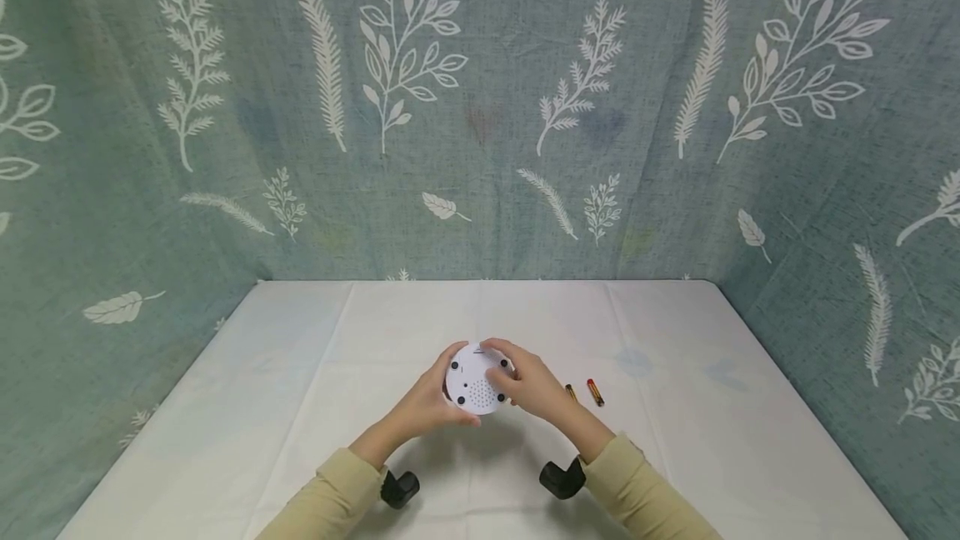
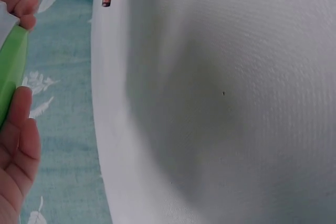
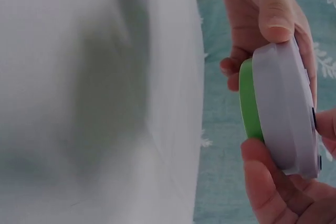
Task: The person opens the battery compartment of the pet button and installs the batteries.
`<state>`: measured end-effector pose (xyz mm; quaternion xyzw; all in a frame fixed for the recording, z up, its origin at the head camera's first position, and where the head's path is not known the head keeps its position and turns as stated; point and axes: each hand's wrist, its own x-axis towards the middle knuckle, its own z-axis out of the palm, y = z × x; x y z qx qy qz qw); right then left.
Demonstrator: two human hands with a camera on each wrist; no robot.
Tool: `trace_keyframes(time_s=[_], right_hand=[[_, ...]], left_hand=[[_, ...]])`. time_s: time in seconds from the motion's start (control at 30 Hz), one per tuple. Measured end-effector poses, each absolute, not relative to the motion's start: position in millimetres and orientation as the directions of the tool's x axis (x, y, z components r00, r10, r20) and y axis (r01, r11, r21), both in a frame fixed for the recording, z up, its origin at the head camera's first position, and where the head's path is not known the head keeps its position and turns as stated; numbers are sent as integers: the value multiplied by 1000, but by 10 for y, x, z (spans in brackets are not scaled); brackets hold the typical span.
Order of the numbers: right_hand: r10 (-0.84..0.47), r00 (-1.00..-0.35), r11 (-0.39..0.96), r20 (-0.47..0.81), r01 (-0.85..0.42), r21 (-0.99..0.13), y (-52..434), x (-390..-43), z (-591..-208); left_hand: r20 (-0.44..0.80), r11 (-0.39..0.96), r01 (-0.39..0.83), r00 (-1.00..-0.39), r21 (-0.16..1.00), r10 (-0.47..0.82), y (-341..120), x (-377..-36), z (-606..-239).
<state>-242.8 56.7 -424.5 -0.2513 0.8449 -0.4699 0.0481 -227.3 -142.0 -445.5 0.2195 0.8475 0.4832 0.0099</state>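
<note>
Both hands hold a round white device (image 1: 474, 373) above the white table. Its back, with several small speaker holes and black feet, faces the head camera. The right wrist view shows its thick white rim and a green front (image 3: 250, 98). My left hand (image 1: 433, 397) grips the left edge, thumb at the lower rim and fingers reaching round to the top. My right hand (image 1: 534, 388) grips the right side, its thumb on the back face and other fingers against the green front. In the left wrist view the green part (image 2: 13, 69) shows between the two hands' fingers.
A red-and-gold battery (image 1: 595, 392) lies on the white table (image 1: 360, 332) right of my right hand, with a second battery (image 1: 571, 392) beside it, partly hidden. Black wrist mounts (image 1: 562, 480) hang below the sleeves. Green leaf-patterned fabric (image 1: 480, 123) surrounds the table.
</note>
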Motion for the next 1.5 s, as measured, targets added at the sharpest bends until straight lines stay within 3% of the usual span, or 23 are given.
trace_keyframes(time_s=[0.17, 0.33, 0.67, 1.03, 1.2, 1.5], right_hand=[[-472, -862, 494, 184, -431, -755, 535, -2389, -4191], [-483, -853, 509, 200, -459, -728, 517, -2390, -4151], [-415, -910, 526, -1, -238, -817, 438, -2433, -4155], [-311, -950, 534, 27, -198, -822, 342, -2423, -4251], [-336, -942, 489, 4, -178, -854, 359, -2434, -4279], [-320, -940, 323, -116, 7, -946, 424, -2488, -4347]], left_hand=[[202, 448, 379, -897, 810, 393, -1387, -2192, -4323], [220, 441, 388, -896, 809, 385, -1419, -2289, -4485], [230, 452, 423, -877, 786, 421, -1392, -2296, -4532], [246, 515, 441, -881, 735, 404, -1364, -2273, -4550], [234, 529, 421, -893, 737, 386, -1383, -2265, -4576], [209, 517, 375, -913, 770, 350, -1442, -2301, -4619]])
